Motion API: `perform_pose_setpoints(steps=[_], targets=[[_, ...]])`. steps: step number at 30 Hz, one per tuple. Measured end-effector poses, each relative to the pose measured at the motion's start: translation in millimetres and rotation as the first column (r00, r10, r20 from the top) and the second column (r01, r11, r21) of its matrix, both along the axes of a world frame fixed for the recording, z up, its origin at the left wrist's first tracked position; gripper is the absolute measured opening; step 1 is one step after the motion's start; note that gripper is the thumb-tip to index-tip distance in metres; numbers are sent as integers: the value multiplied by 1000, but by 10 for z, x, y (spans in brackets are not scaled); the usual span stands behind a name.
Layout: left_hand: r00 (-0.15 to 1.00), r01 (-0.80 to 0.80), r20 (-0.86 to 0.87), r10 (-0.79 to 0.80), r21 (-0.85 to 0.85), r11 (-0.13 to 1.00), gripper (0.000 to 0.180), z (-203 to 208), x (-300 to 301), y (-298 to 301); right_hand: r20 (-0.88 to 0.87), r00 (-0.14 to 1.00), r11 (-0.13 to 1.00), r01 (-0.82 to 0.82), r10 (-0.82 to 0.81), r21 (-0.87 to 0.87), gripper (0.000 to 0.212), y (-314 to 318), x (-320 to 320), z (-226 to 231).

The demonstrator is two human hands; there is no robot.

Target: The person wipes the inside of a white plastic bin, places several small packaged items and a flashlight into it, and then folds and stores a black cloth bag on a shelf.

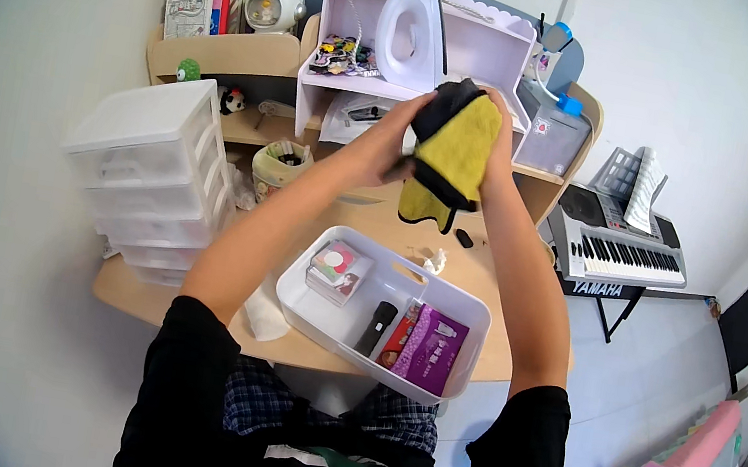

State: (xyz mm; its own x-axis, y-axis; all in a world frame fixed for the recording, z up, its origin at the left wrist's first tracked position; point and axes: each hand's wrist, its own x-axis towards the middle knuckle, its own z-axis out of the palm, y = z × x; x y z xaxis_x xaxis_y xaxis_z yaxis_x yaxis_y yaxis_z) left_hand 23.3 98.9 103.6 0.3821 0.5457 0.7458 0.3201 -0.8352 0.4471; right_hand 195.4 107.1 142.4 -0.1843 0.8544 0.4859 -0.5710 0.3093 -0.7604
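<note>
Supporting a bin: pale wood-toned desk (485, 271), smooth. White plastic bin (346, 319), round-cornered, set at the near edge, presumably for easy reach. Yellow-and-black fabric bundle (459, 144), soft, folded, raised above the desk beyond the bin; left hand (395, 144) and right hand (502, 141) clasp it from opposite sides, probably steadying limp cloth. Purple packet (434, 351), flat, in bin. Black flashlight (376, 328), slim, alongside.

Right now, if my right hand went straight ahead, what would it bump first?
Past the yellow-and-black cloth it holds, your right hand would probably bump the lilac shelf, though the depth is unclear.
</note>
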Motion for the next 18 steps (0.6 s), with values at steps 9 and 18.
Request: perform_pose_setpoints(steps=[9, 18], targets=[[953, 96, 302, -30, -206, 974, 30, 95, -39, 7, 156, 986, 985, 84, -60, -149, 18, -196, 79, 60], [981, -60, 133, 142, -487, 872, 26, 471, -629, 55, 692, 477, 837, 230, -541, 496, 21, -250, 506, 85]])
